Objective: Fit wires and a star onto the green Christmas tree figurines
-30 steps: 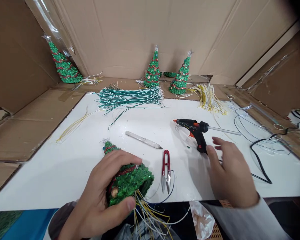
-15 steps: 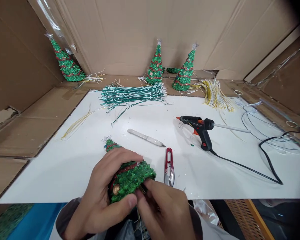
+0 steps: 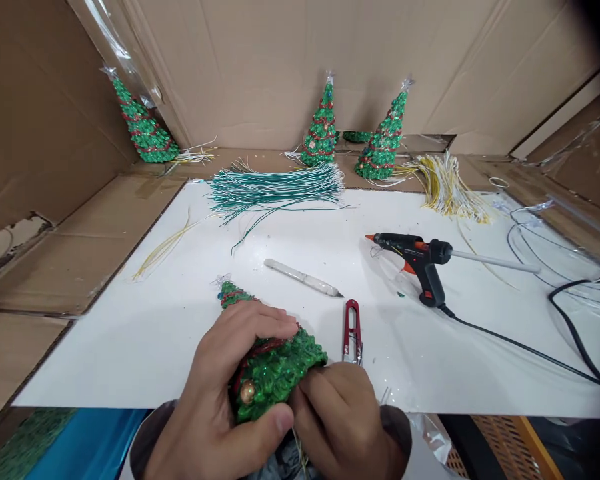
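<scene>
My left hand (image 3: 235,387) is wrapped round a small green Christmas tree (image 3: 275,373), which lies tilted with its star tip up and left and its base toward my right hand. It has red garland and a gold bead near the base. My right hand (image 3: 343,417) is closed at the tree's underside, fingertips tucked into the base and hidden, so what they pinch does not show. Thin pale wires (image 3: 300,450) hang below, between the hands. Red-handled thread snips (image 3: 351,327) lie just beyond my right hand. A white pen-like tool (image 3: 304,277) rests farther off.
A black glue gun (image 3: 420,257) with a glue stick and cord lies on the white board (image 3: 180,333) at right. Behind are a green wire bundle (image 3: 277,187), a yellow-white wire bundle (image 3: 445,187) and standing trees (image 3: 323,133). Cardboard walls (image 3: 230,80) enclose the board.
The whole scene has shifted slightly right in view. My right hand has turned and its fingers are folded more tightly against the tree's base. My left hand keeps its hold on the tree.
</scene>
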Tool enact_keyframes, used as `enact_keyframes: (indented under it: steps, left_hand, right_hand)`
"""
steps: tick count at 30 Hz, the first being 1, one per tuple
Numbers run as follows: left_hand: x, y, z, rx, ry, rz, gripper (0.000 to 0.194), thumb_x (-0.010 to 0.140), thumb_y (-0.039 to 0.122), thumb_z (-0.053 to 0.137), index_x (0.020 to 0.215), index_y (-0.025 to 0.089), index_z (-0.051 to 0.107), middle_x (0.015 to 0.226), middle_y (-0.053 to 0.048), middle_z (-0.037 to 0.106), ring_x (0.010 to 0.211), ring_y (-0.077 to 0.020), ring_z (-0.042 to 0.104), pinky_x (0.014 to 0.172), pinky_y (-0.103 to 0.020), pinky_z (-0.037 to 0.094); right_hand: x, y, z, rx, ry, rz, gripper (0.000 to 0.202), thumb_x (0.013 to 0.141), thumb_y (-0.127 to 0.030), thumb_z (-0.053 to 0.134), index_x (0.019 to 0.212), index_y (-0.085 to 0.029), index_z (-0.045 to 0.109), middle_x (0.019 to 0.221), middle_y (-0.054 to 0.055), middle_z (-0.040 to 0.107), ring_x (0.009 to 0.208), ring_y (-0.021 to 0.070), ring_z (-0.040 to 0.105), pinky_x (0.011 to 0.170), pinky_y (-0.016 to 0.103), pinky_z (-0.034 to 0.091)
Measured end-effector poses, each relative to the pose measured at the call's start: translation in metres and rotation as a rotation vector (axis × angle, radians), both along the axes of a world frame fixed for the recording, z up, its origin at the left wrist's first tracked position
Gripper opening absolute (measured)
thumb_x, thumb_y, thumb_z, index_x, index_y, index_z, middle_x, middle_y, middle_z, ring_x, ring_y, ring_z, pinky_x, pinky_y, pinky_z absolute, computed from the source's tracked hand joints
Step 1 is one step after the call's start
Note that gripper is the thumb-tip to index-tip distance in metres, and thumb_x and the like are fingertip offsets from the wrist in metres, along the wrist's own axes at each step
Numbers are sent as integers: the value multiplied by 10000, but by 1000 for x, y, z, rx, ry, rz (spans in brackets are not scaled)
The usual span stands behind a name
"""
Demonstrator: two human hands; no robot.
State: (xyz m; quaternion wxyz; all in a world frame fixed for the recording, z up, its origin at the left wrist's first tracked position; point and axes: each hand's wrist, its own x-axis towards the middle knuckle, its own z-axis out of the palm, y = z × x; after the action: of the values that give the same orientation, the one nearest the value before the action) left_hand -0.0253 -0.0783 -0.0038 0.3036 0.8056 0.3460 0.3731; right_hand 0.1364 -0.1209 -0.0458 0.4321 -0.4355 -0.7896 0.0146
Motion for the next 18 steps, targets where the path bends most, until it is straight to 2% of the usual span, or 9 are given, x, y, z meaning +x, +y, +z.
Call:
enact_keyframes:
  steps: [7,10,18]
  left_hand:
    - [-3,0,-5,36,45,10,466,820,449,575,1261,312,509,1155,-44,642,1047,-282,605,887,-429,483]
    - [-3,-2,-8,21,36,6,424,827,457,580,1222,310,542,1147,-38,631,1099,-282,582,924,-430,467]
    - [-8,-10,-17,15,43,64,494,829,454,590,1284,270,532,1248,-78,585,1187,-322,514,1037,-508,372]
  right_hand:
    - [4,1,-2,18,-57,55,440,956,-98,364,558,-178,533,483,-5,492,458,134,408,475,338,226]
    - [5,2,-4,1,-60,71,444,951,-86,365,554,-169,548,482,-4,493,462,130,421,475,338,228]
    - [8,0,-3,-69,-65,99,438,950,-101,378,554,-160,556,500,0,509,466,126,441,477,330,246]
